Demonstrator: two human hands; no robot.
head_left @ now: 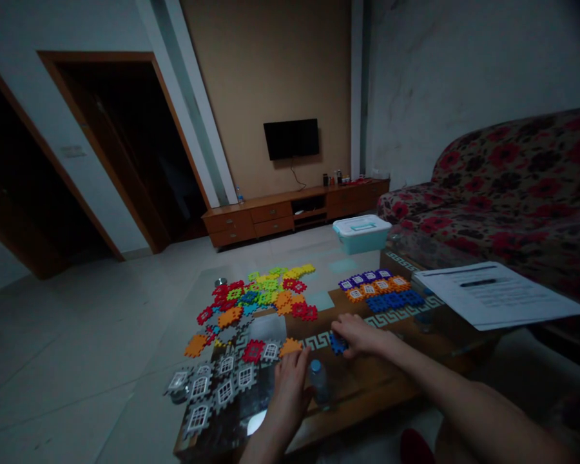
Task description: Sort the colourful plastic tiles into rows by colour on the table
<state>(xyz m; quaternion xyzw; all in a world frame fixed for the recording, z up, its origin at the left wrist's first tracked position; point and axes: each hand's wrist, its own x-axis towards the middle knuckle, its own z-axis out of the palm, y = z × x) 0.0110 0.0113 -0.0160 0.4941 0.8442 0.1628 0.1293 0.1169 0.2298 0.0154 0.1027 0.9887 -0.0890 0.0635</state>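
The right hand (360, 336) curls over a blue tile (338, 343) — whether it grips, I cannot tell. The left hand (290, 386) is open, just beside an orange tile (290, 347) and a water bottle (319, 383). On the glass table (367, 399), grey window tiles (217, 386) are already joined into a sheet, and a blue, orange and purple group (381, 290) sits linked too — a coloured heap (256, 303) is left loose.

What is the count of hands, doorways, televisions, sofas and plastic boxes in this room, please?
Hands: 2
Doorways: 2
Televisions: 1
Sofas: 1
Plastic boxes: 1
Total: 7
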